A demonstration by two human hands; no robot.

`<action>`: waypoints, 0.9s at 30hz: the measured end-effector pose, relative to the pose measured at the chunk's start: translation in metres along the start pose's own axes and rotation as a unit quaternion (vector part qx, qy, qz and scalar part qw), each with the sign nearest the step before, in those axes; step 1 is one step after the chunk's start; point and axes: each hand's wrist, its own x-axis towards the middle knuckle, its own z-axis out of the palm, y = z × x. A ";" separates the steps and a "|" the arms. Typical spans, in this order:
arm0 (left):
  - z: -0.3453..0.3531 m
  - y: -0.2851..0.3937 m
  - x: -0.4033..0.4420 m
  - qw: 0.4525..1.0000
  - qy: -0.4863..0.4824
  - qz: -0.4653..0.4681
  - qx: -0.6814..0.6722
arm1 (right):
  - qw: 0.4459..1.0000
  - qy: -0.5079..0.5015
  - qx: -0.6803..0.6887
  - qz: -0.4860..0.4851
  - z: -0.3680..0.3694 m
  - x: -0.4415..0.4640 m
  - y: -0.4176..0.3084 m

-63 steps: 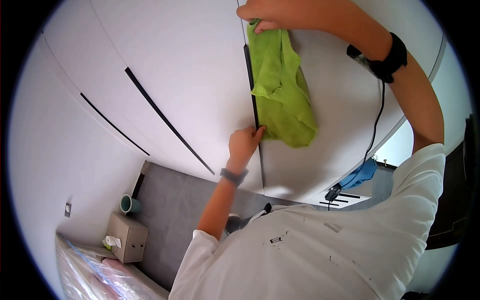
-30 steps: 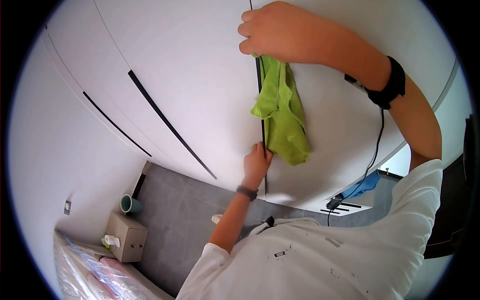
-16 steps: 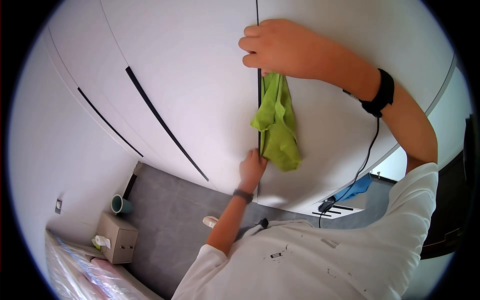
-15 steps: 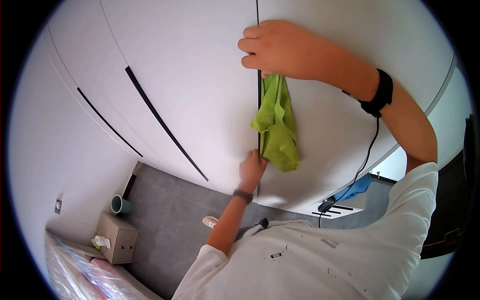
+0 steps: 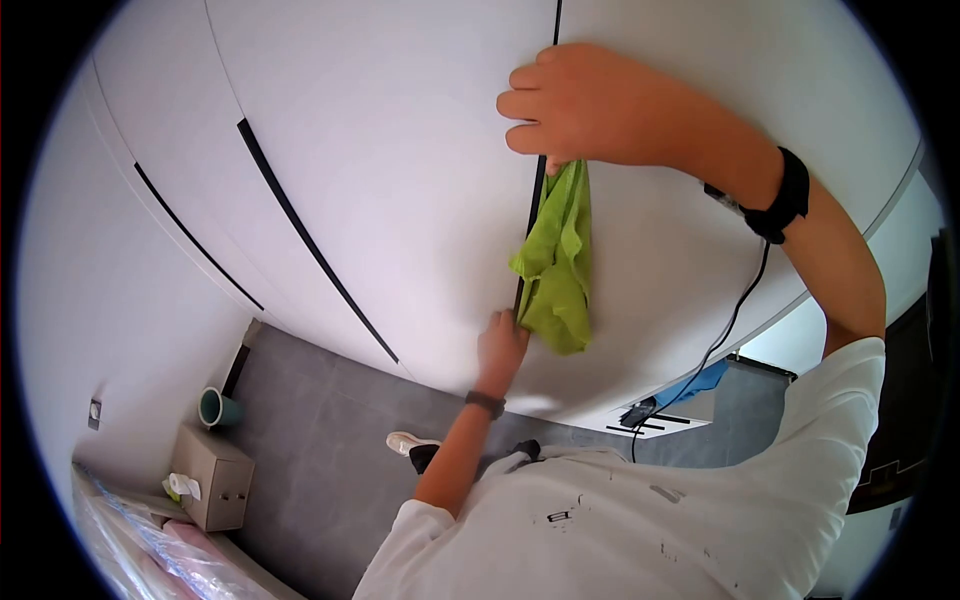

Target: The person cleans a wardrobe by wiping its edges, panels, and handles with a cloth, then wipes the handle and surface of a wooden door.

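A green cloth (image 5: 560,270) hangs from under my right hand (image 5: 590,105), whose curled fingers lie against the white wardrobe door (image 5: 420,150) beside a long black handle strip (image 5: 536,205). That hand is closed on the cloth's upper end; the thumb side is partly hidden. Lower down, my left hand (image 5: 502,350) is closed at the bottom of the strip, next to the cloth's lower left corner. Its fingertips are hidden at the strip. Dark bands circle both wrists, and a black cable (image 5: 735,310) runs down from the right one.
More black handle strips (image 5: 310,240) line the door panels at left. A bedside cabinet (image 5: 215,480) with a tissue roll, a teal bin (image 5: 218,407) and a plastic-covered bed (image 5: 150,540) stand lower left. A blue cloth (image 5: 695,385) lies on a low white drawer unit at right.
The view has shifted a little. My right hand and the cloth's top appear farther right, and the handle strip now leans. Both hands keep their hold.
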 end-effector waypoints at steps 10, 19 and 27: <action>-0.002 -0.003 -0.006 1.000 -0.002 0.024 -0.018 | 1.000 0.010 -0.013 0.010 0.004 -0.001 0.001; -0.001 -0.005 -0.003 0.999 -0.028 0.015 -0.021 | 0.999 0.021 0.028 0.009 -0.002 -0.002 0.007; 0.002 -0.013 -0.006 0.999 -0.022 0.035 -0.026 | 1.000 0.011 0.027 0.000 -0.013 0.002 0.001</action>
